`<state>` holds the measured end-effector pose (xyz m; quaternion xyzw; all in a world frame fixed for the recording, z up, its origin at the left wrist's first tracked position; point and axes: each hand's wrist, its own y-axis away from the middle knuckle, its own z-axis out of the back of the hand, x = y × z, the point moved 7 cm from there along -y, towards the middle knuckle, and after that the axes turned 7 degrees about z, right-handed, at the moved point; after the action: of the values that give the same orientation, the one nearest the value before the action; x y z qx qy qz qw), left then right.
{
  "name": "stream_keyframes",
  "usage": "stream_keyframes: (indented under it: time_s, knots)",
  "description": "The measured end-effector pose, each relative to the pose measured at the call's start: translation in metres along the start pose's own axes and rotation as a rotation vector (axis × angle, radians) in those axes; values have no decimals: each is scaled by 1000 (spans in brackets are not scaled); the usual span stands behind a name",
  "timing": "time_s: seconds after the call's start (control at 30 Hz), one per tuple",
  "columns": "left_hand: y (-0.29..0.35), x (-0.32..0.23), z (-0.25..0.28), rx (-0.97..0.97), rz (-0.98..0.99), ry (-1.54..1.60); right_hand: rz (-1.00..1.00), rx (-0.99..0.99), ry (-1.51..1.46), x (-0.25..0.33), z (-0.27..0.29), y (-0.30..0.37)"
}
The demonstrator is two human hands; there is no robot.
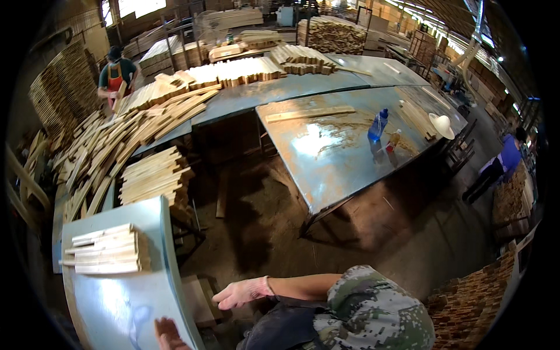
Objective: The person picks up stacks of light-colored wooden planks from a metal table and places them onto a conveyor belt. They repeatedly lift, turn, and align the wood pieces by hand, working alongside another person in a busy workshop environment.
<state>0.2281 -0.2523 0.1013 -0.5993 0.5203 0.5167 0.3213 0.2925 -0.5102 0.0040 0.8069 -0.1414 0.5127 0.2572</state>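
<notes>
My right hand point(240, 293), in a pale pinkish glove with a camouflage sleeve above it, reaches left at the lower middle. Its fingers are loosely bent and apart, and I see nothing between them. A pale wooden piece or box point(197, 298) is beside its fingertips; whether they touch cannot be made out. Low on the left, my left hand point(169, 335) is dark and blurred at the edge of a blue-grey metal-topped table point(111, 297); its fingers are not clear. Farther up that tabletop lies a small stack of pale wooden strips point(108, 251).
A pile of loose strips point(111, 146) and a stack point(154, 178) stand beyond. On the large metal table point(332, 169) are a blue bottle point(378, 125), a smaller bottle point(393, 140), boards and a pale hat point(441, 125). Co-workers stand far left point(115, 76) and right point(501, 160).
</notes>
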Motion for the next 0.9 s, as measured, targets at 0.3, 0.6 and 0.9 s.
stream_keyframes:
  time_s: [0.3,0.6,0.9]
  knots:
    - [-171,97,-217,449,342,58,62,-398,-388,-12,187,77]
    - [-364,158,-339,492,463,102,-79,-771,-481,-13,390,71]
    - [-531,157,-472,593,521,-78,-108,-830,-330,59,562,62]
